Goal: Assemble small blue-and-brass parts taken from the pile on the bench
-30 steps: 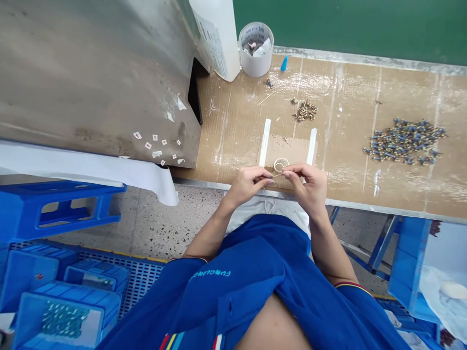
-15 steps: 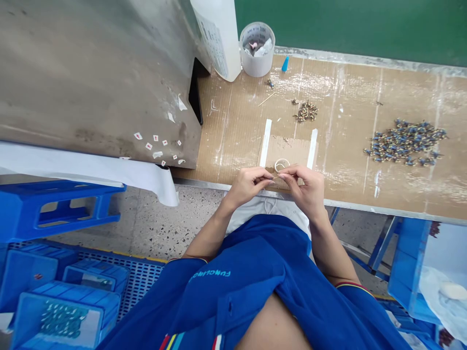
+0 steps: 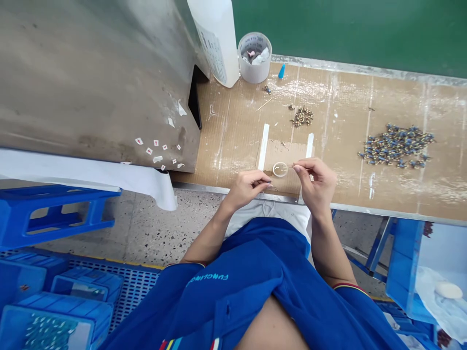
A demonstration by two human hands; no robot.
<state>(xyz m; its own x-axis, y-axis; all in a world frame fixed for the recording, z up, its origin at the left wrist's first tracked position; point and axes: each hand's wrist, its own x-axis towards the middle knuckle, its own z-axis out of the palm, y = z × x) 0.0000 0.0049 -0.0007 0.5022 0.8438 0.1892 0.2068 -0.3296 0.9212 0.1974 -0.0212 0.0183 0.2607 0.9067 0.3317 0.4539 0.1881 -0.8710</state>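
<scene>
We are drawing our right hand [image 3: 318, 183] apart from our left hand [image 3: 248, 189], its fingertips [image 3: 297, 168] pinching a thin pale sliver [image 3: 290, 166] whose tip is reaching a translucent ring [image 3: 280, 169]. The ring is lying on a cardboard patch [image 3: 288, 151] held down by white tape strips [image 3: 263, 147]. Our left fingertips [image 3: 268, 183] are pressing together, on what we cannot tell. Blue-capped metal parts [image 3: 396, 146] are lying heaped along the corrugated cardboard bench cover [image 3: 343, 97], near a smaller brass-coloured heap [image 3: 302, 116].
</scene>
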